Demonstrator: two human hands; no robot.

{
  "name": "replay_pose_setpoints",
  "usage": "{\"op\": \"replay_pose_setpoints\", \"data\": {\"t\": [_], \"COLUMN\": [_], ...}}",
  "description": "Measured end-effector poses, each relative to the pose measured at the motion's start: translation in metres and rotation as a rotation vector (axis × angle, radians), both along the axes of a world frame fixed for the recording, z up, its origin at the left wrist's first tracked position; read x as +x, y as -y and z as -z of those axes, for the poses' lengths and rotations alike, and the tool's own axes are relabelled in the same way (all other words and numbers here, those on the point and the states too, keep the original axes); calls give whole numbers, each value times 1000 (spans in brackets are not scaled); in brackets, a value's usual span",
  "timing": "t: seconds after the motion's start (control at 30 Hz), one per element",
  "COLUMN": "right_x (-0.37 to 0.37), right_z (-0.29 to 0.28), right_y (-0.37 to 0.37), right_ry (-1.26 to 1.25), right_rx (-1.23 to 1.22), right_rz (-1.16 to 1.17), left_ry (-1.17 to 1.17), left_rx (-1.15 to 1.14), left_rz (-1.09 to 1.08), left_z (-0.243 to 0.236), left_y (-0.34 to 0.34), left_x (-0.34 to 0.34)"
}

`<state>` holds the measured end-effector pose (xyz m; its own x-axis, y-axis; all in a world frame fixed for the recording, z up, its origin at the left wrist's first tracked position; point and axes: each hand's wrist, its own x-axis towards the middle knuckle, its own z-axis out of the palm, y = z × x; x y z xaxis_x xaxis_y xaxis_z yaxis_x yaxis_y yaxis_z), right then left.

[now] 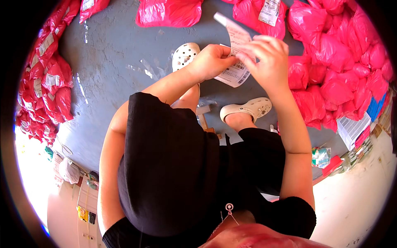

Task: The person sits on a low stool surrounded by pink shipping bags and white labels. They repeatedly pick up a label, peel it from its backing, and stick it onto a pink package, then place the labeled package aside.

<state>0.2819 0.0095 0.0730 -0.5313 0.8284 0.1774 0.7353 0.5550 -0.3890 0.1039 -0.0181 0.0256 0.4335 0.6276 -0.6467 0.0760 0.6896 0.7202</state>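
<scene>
My left hand (211, 62) pinches the edge of a white printed label sheet (232, 77) above the grey floor (99, 62). Close beside it, my right hand (266, 60) has thumb and fingers on the same paper, whose upper part (226, 25) bends up and sticks out past my fingers. A cream clog (184, 53) on my left foot is partly behind my left hand. The other cream clog (244, 110) is on my right foot, below the paper.
Pink plastic parcels are heaped at right (331, 58) and piled along the left (51, 82), with more at the top (167, 10), some labelled. Papers (352, 130) lie at the lower right. Scraps of clear tape (147, 68) are on the floor. A bag (69, 169) is at lower left.
</scene>
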Motion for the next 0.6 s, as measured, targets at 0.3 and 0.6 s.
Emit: {"op": "replay_pose_setpoints", "data": {"t": [0.3, 0.6], "right_x": [-13, 69], "right_z": [18, 28], "right_y": [1, -140], "right_ry": [-167, -1099], "right_rx": [-361, -923], "right_rz": [42, 701], "left_ry": [66, 160], "left_rx": [158, -409], "left_rz": [116, -62], "left_z": [19, 73], "left_y": [12, 27], "left_x": [-14, -47]}}
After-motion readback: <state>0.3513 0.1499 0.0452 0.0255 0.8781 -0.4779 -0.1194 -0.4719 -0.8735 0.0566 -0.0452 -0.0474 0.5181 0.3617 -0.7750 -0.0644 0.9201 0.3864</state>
